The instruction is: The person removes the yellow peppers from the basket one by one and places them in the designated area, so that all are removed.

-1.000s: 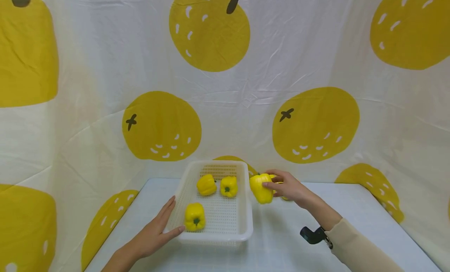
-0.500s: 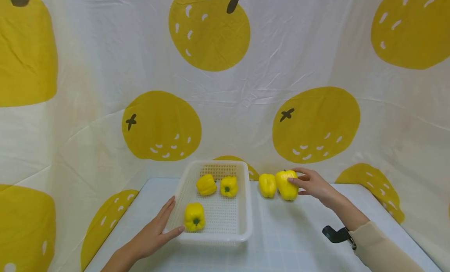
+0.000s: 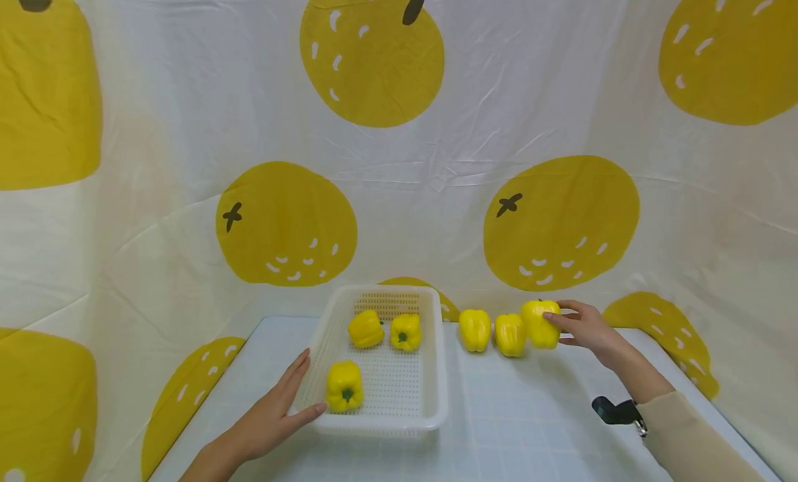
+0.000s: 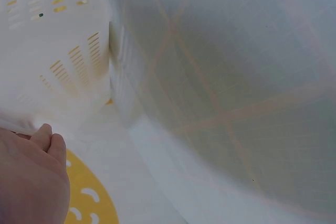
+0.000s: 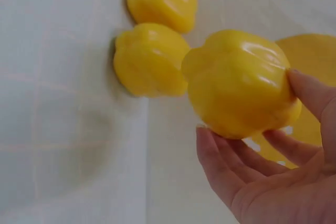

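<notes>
My right hand (image 3: 589,327) holds a yellow bell pepper (image 3: 541,324) between thumb and fingers; the right wrist view shows this pepper (image 5: 241,85) raised off the table. Just left of it, two more yellow bell peppers stand side by side: a nearer one (image 3: 510,335) and one closer to the basket (image 3: 474,330). My left hand (image 3: 268,416) rests at the front left corner of a white plastic basket (image 3: 430,420), fingers straight along its side, thumb on the front rim. Inside lie three yellow bell peppers: one at front (image 3: 345,386), two at back (image 3: 366,328).
The basket and peppers are on a table with a pale blue checked cover (image 3: 499,426). Close behind and at the sides hangs a white cloth (image 3: 424,219) printed with large yellow fruit. A black strap piece (image 3: 617,411) sticks out from the right wrist.
My right hand has carried its bell pepper rightward from beside the basket, past the two standing peppers, which now show fully. The left hand and the basket have stayed put.
</notes>
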A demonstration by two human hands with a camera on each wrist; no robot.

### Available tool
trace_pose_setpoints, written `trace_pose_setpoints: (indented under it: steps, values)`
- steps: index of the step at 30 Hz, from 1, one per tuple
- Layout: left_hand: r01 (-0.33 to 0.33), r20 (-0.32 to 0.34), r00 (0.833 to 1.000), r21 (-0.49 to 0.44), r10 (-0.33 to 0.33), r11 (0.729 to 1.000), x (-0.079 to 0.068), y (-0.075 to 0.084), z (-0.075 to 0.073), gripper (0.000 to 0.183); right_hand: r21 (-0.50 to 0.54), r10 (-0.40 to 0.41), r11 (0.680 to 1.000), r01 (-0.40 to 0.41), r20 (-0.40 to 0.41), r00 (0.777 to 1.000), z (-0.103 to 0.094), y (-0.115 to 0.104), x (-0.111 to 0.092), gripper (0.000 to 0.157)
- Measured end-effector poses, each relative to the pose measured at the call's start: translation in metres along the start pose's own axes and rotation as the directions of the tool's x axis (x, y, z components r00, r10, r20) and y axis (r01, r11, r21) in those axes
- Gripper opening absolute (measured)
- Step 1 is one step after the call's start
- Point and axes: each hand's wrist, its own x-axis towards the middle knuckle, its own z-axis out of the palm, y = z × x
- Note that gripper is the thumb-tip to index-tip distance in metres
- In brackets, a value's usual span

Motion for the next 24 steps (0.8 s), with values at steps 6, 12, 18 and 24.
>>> trace_pose_setpoints:
  steps: [6,12,18,24]
  values:
    - [-0.007,-0.006,1.0,0.0,0.007,1.0,0.0,-0.001,0.0,0.1,0.011,0.05,0.999,-0.049,-0.031,0.998,-0.008,0.019,0.008,0.085]
    - [-0.001,-0.001,1.0,0.005,0.001,1.0,0.0,0.0,0.0,0.1,0.031,0.082,0.996,-0.081,-0.047,0.996,-0.009,0.038,0.017,0.086]
    - [-0.007,-0.007,1.0,0.009,0.007,1.0,0.0,0.0,-0.001,0.099,0.06,0.098,0.994,-0.095,-0.052,0.994,-0.005,0.052,0.03,0.085]
    - [0.013,0.003,1.0,-0.006,-0.013,1.0,0.001,-0.001,0.001,0.1,0.063,0.113,0.992,-0.11,-0.061,0.992,0.0,0.064,0.041,0.083]
